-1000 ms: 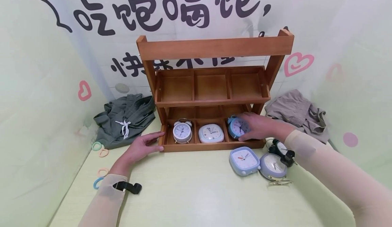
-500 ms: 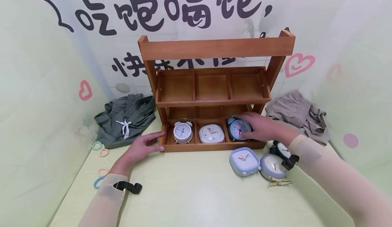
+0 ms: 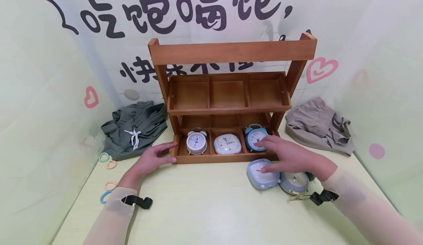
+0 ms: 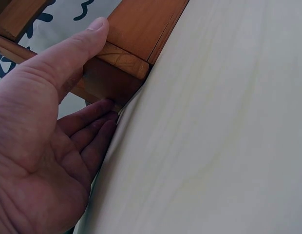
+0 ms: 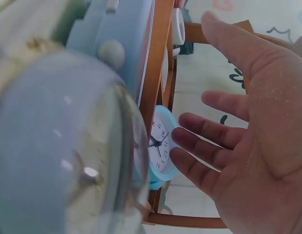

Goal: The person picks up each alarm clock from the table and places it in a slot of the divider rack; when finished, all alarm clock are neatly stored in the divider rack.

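My left hand (image 3: 154, 159) rests on the left front corner of a brown wooden two-tier shelf (image 3: 231, 52), thumb on the front edge, fingers along the side. My right hand (image 3: 292, 157) holds nothing, fingers spread, in front of the shelf's right end. Past its fingertips a blue twin-bell alarm clock (image 3: 253, 137) stands in the lower right compartment. The lower middle compartment holds a white rounded clock (image 3: 228, 144), the lower left a white twin-bell alarm clock (image 3: 196, 142). Below my right hand lie a light-blue square clock (image 3: 256, 180), partly covered, and a lavender round clock (image 3: 295, 187).
A dark green garment (image 3: 132, 127) lies left of the shelf, a taupe garment (image 3: 318, 123) right of it. Several coloured rings, among them a green ring (image 3: 104, 157), lie near the table's left edge. A dark clock is mostly hidden behind my right wrist.
My right hand has let go of the blue alarm clock and drawn back toward me, over the clocks on the table. The blue clock stays in its compartment. My left hand has not moved.
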Action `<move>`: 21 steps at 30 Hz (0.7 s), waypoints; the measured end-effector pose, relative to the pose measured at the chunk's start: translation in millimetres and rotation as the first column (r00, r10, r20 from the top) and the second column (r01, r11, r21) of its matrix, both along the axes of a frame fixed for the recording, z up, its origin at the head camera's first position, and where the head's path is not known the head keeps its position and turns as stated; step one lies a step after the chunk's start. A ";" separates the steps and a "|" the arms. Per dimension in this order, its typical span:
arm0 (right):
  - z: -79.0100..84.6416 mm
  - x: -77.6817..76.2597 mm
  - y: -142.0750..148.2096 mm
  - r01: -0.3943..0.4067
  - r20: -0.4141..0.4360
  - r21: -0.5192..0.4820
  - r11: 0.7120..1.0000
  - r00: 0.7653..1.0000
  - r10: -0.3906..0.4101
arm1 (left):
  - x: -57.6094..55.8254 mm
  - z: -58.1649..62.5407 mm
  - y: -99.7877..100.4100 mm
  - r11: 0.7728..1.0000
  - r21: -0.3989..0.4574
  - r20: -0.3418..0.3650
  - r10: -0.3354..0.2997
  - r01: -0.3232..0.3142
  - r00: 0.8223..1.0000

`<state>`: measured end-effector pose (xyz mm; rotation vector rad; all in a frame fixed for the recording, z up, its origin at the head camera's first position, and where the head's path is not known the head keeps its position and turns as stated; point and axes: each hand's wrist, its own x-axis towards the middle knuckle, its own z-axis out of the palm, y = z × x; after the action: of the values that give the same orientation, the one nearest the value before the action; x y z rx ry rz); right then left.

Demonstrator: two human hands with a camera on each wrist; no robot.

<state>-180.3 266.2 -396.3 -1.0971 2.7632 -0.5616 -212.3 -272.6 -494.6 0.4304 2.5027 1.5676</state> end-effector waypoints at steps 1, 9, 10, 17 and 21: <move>-1.9 2.9 0.8 0.004 0.015 0.002 1.000 1.000 -0.004 | -0.3 -0.4 0.1 1.000 0.001 0.001 -0.002 0.002 1.000; -15.8 19.9 6.5 -0.005 0.004 -0.027 1.000 1.000 0.005 | -0.9 -0.8 0.8 1.000 -0.006 0.001 -0.004 0.004 1.000; -17.7 21.0 6.6 -0.006 -0.010 -0.027 1.000 1.000 0.006 | -1.3 -1.1 0.7 1.000 -0.009 0.002 -0.003 0.003 1.000; -28.9 28.0 4.6 0.020 -0.097 -0.038 0.999 0.995 -0.024 | -0.7 -2.8 0.4 1.000 -0.007 0.012 0.009 -0.009 1.000; -32.1 30.3 2.3 0.031 -0.134 -0.015 0.999 0.990 -0.032 | -1.4 -2.7 0.2 1.000 -0.012 0.009 0.017 -0.017 1.000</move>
<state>-150.0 268.5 -428.4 -1.1359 2.9004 -0.5282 -213.7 -272.4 -497.3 0.4004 2.5143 1.5557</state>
